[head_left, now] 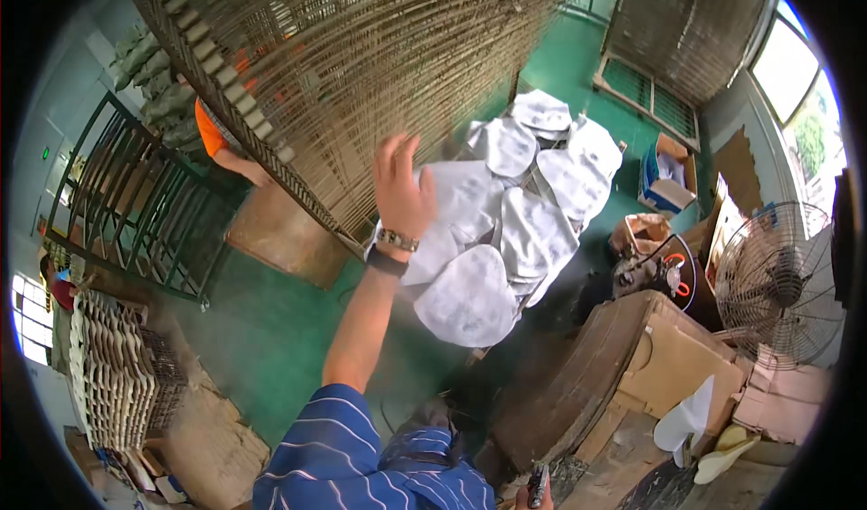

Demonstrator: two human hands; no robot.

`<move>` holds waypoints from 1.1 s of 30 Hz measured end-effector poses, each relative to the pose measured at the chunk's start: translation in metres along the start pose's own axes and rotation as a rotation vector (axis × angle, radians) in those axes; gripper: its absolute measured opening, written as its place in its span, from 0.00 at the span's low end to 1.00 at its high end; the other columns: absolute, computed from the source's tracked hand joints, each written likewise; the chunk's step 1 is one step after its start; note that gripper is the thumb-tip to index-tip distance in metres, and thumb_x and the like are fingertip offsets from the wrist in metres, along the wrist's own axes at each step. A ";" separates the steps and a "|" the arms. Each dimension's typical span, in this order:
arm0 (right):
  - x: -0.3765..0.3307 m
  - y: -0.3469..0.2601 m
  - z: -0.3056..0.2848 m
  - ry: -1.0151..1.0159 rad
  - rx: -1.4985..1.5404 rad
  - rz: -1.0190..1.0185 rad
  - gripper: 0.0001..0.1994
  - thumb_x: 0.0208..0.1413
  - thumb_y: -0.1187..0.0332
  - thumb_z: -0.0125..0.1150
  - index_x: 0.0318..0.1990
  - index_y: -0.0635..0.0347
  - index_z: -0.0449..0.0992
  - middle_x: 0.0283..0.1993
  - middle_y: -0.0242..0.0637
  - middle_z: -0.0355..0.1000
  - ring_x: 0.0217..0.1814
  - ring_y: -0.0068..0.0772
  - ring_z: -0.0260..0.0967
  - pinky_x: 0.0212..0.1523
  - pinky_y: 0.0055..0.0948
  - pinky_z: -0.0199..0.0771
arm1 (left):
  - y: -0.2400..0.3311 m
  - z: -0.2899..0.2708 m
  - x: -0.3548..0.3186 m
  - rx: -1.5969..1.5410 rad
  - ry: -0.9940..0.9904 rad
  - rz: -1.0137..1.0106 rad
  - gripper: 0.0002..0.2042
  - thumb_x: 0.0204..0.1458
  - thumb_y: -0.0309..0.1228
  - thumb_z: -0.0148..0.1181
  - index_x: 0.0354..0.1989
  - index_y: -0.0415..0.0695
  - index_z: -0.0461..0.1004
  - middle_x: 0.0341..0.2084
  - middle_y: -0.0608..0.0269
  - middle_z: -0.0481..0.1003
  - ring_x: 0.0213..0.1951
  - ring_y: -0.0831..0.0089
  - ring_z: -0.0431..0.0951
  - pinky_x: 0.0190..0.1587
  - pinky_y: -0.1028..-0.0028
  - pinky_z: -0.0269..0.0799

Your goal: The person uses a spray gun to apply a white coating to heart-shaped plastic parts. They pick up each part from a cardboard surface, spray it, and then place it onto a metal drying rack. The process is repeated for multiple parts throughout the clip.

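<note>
My left hand (pixel 403 190) is raised with its fingers stretched upward, holding nothing I can see. It is nearest to a tall rack of thin brown slats (pixel 415 68); whether it touches the slats I cannot tell. A beaded bracelet (pixel 397 240) and a dark band circle that wrist. Beside and behind the hand spreads a pile of rounded white sheets (pixel 466 298) with greyish smudges, overlapping on a low support. Down at the lower edge, partly cut off, my right hand (pixel 523 499) grips a small black and silver tool (pixel 539 486) whose kind I cannot make out.
A co-worker's orange sleeve (pixel 209 129) and forearm show behind the rack, above a brown board (pixel 284 239). Green metal frames (pixel 135 203) stand left. Cardboard (pixel 673 366) on a brown box, a wire fan (pixel 782 284) and an open carton (pixel 668 176) line the right.
</note>
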State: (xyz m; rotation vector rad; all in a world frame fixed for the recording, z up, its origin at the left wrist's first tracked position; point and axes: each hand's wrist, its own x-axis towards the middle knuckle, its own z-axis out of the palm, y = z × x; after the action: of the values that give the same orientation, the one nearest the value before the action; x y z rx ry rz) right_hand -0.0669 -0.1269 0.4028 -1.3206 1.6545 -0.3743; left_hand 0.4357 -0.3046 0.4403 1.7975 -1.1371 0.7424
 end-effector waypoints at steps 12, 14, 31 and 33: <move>-0.024 0.039 -0.017 0.127 -0.021 -0.036 0.24 0.51 0.73 0.59 0.58 0.65 0.70 0.32 0.36 0.72 0.33 0.24 0.66 0.37 0.26 0.69 | -0.016 -0.035 0.056 0.700 -0.029 0.053 0.21 0.47 0.32 0.63 0.52 0.48 0.71 0.52 0.61 0.68 0.52 0.58 0.67 0.54 0.52 0.61; -0.030 0.048 -0.021 0.148 -0.030 -0.039 0.24 0.51 0.73 0.59 0.58 0.65 0.70 0.32 0.36 0.72 0.33 0.24 0.66 0.37 0.27 0.69 | -0.016 -0.034 0.046 0.760 -0.017 0.083 0.20 0.48 0.34 0.63 0.51 0.49 0.72 0.50 0.62 0.69 0.51 0.59 0.68 0.51 0.54 0.62; -0.103 0.125 -0.038 0.302 0.064 0.161 0.23 0.52 0.73 0.59 0.58 0.61 0.70 0.28 0.43 0.70 0.29 0.27 0.66 0.33 0.30 0.69 | 0.162 0.044 -0.387 -0.154 -1.595 -0.042 0.22 0.41 0.39 0.61 0.45 0.41 0.76 0.46 0.49 0.77 0.51 0.52 0.74 0.56 0.60 0.68; -0.112 0.130 -0.043 0.339 0.089 0.196 0.23 0.51 0.74 0.59 0.58 0.62 0.71 0.27 0.42 0.70 0.28 0.25 0.65 0.32 0.29 0.68 | 0.166 0.030 -0.438 -0.346 -2.011 0.072 0.25 0.44 0.46 0.61 0.49 0.46 0.77 0.47 0.55 0.77 0.50 0.56 0.76 0.54 0.63 0.70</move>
State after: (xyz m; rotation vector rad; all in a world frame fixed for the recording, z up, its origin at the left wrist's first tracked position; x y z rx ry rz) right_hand -0.1818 0.0059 0.3843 -1.0584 2.0053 -0.5701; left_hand 0.1069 -0.1921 0.1253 1.8025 -2.1729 -1.6444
